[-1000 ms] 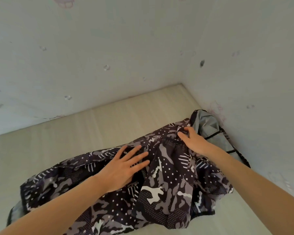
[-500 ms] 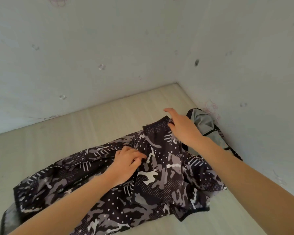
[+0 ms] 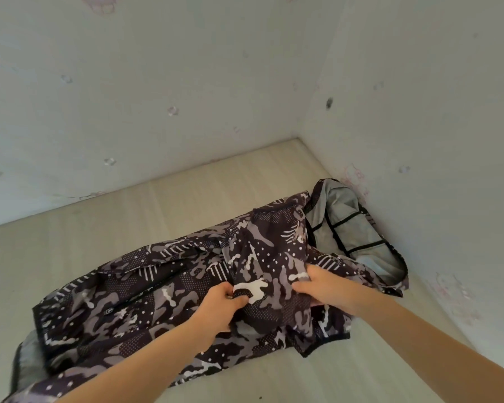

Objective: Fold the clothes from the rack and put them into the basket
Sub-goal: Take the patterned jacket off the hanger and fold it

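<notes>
A dark purple-black jacket of thin synthetic cloth, printed with grey and white camouflage patches, dots and stripes [image 3: 163,301], lay spread and rumpled on a pale beige, faintly wood-grained flat surface [image 3: 128,228], stretching from the lower left corner of the view toward the far right corner. Its grey lining with black taped seams [image 3: 346,228] was turned outward at the far right end, just beside the right wall, and a further strip of grey lining showed at the lower left edge. The left hand [image 3: 218,306] was curled closed, pinching a fold of the printed cloth near the garment's middle. The right hand [image 3: 323,283] lay close beside it, its fingers bent down into the same raised fold and gripping the fabric; both forearms were bare and entered from the bottom of the view. The surface met two pale grey-white walls [image 3: 157,82] that joined in a vertical corner at upper right; both walls carried faint, faded pinkish cartoon prints and small scuffs, and a dark spot [image 3: 328,103] marked the right wall.
</notes>
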Action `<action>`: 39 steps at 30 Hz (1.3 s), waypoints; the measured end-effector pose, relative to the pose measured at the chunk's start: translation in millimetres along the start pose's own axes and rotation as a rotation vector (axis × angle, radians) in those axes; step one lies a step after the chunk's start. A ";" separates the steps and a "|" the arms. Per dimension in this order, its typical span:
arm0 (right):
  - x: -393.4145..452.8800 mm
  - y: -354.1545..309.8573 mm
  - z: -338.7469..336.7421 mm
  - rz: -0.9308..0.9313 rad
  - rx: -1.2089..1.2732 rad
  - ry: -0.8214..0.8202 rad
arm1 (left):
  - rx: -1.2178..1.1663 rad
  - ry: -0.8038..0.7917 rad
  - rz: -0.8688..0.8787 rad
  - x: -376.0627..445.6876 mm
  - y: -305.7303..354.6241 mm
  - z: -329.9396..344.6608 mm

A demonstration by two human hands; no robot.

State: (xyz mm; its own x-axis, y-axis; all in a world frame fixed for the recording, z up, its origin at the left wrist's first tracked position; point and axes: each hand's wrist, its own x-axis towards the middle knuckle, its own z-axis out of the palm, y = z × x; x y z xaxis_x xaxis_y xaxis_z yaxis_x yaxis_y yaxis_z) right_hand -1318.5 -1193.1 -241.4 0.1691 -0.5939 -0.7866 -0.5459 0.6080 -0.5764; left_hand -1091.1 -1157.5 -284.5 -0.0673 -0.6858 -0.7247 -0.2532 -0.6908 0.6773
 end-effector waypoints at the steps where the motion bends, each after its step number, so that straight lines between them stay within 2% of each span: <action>1: -0.6 0.3 -3.1 -0.026 0.039 0.046 | -0.185 -0.045 -0.042 -6.7 1.8 7.0; 3: -3.3 2.4 -12.4 -0.068 -0.119 0.171 | -0.397 -0.139 -0.072 -17.0 1.2 23.1; 6: -10.0 23.5 -21.3 -0.073 -0.453 0.261 | -0.362 -0.176 -0.063 -27.2 -8.0 42.6; 9: -15.4 52.2 -18.2 0.072 -0.692 0.270 | -0.110 -0.088 0.019 -34.2 -16.6 41.2; 11: -21.4 55.6 -6.5 0.145 -0.872 0.462 | 0.158 -0.010 0.178 -40.1 -21.0 28.0; 13: -33.5 42.6 17.2 0.082 -1.031 0.720 | 0.369 0.109 0.289 -46.3 -26.4 7.6; 15: -42.0 27.8 48.4 -0.139 -1.100 0.851 | 0.485 0.212 0.321 -46.7 -32.1 -14.8; 16: -44.2 23.0 66.3 -0.242 -1.082 0.816 | 0.538 0.272 0.339 -47.7 -36.2 -27.3; 18: -39.9 25.8 93.0 -0.293 -0.963 0.585 | 0.663 0.386 0.380 -45.2 -45.4 -51.3; 20: -28.3 38.3 103.2 -0.178 -0.815 0.298 | 0.789 0.490 0.374 -44.1 -55.6 -74.7; 22: -20.9 52.8 102.5 -0.102 -0.753 0.141 | 0.902 0.571 0.316 -46.6 -66.5 -98.3; 27: -23.4 62.7 82.6 -0.101 -0.799 0.189 | 1.214 0.599 0.171 -47.3 -86.9 -141.4; 31: -27.1 64.4 56.5 -0.022 -0.890 0.259 | 1.348 0.604 0.151 -46.1 -102.3 -154.8; 35: -15.7 76.5 35.7 0.234 -1.023 0.360 | 1.251 0.690 0.323 -52.5 -109.5 -144.6; 37: -25.7 78.2 37.0 0.384 -1.117 0.439 | 1.130 0.625 0.294 -53.8 -111.4 -145.8; 39: -41.1 71.8 47.5 0.491 -1.260 0.522 | 0.987 0.478 0.261 -51.5 -115.5 -148.6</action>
State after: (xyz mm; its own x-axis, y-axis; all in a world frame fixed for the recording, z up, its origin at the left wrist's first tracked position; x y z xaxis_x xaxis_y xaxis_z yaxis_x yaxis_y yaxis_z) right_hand -1325.6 -1100.1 -261.0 -0.4066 -0.7537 -0.5163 -0.8516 0.1081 0.5129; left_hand -915.0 -1076.4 -306.6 0.0927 -0.9466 -0.3087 -0.9522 -0.1749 0.2504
